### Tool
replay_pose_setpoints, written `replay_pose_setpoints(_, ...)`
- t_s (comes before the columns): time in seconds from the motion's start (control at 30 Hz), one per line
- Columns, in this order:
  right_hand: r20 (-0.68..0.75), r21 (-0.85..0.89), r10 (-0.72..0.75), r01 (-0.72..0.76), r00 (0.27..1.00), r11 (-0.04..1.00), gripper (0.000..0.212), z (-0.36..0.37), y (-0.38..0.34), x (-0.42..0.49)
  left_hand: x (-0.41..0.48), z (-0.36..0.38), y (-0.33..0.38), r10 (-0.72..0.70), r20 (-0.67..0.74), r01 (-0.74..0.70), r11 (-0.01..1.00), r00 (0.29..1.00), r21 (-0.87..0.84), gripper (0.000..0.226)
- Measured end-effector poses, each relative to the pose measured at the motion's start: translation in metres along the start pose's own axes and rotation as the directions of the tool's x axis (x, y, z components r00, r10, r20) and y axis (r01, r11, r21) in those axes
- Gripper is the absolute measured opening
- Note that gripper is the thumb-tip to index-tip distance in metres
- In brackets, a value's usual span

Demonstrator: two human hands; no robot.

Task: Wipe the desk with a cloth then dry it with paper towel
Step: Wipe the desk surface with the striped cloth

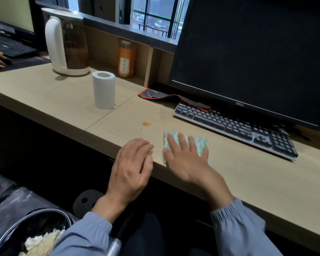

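Two hands lie at the front edge of the light wooden desk (248, 174). The right hand (185, 159) lies flat on a folded green-and-white patterned cloth (199, 143), fingers straight and slightly spread, pressing it down without curling round it. The cloth sits on the desk near the front edge, just in front of the black keyboard's (235, 126) left half. The left hand (131, 163) is just beside the right, apart from the cloth, its fingers loosely bent with the tips on the desk surface, and it holds nothing.

A small orange spill (146, 124) marks the desk a little beyond the two hands, between the left hand and the keyboard's left end. Farther back and to the left, a roll of paper towel (104, 90) stands upright, well apart from the cloth. Behind it are a white kettle with a clear body (67, 43) and an orange bottle (125, 59) tucked in a recess under the window ledge. A dark Dell monitor (257, 52) stands behind the keyboard, and a red-edged mouse pad (174, 97) lies bunched up at the keyboard's far left corner. Below the desk at lower left, a lined bin (11, 228) holds crumpled paper.
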State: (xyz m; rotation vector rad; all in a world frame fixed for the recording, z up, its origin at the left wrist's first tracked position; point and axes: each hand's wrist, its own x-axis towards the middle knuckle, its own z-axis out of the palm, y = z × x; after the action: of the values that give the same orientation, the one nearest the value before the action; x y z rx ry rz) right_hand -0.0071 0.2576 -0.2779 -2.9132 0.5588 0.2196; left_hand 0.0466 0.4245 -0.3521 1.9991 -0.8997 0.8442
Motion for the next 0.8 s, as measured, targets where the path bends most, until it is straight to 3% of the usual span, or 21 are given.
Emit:
replay_pose_setpoints(0.23, -0.008, 0.001, -0.056, 0.056, 0.998, 0.998, 0.061, 0.005, -0.003, -0.021, 0.038, -0.019, -0.049, -0.117, -0.051, 0.124, 0.98, 0.992, 0.154, 0.028)
replay_pose_setpoints(0.4, 0.043, 0.004, -0.043, 0.043, 0.998, 0.999, 0.061, -0.009, -0.012, 0.025, 0.068, -0.022, -0.075, -0.162, 0.052, 0.151, 0.974, 0.985, 0.17, 0.025)
replay_pose_setpoints(0.57, 0.047, 0.027, -0.013, 0.012, 0.999, 1.0, 0.061, -0.024, -0.019, 0.076, 0.072, -0.018, -0.082, -0.325, 0.118, 0.293, 0.928, 0.938, 0.231, 0.025)
replay_pose_setpoints(0.8, 0.037, 0.02, 0.01, -0.011, 0.999, 1.0, 0.06, -0.031, -0.026, 0.105, 0.072, -0.021, -0.079, -0.341, 0.145, 0.294, 0.916, 0.929, 0.272, 0.025)
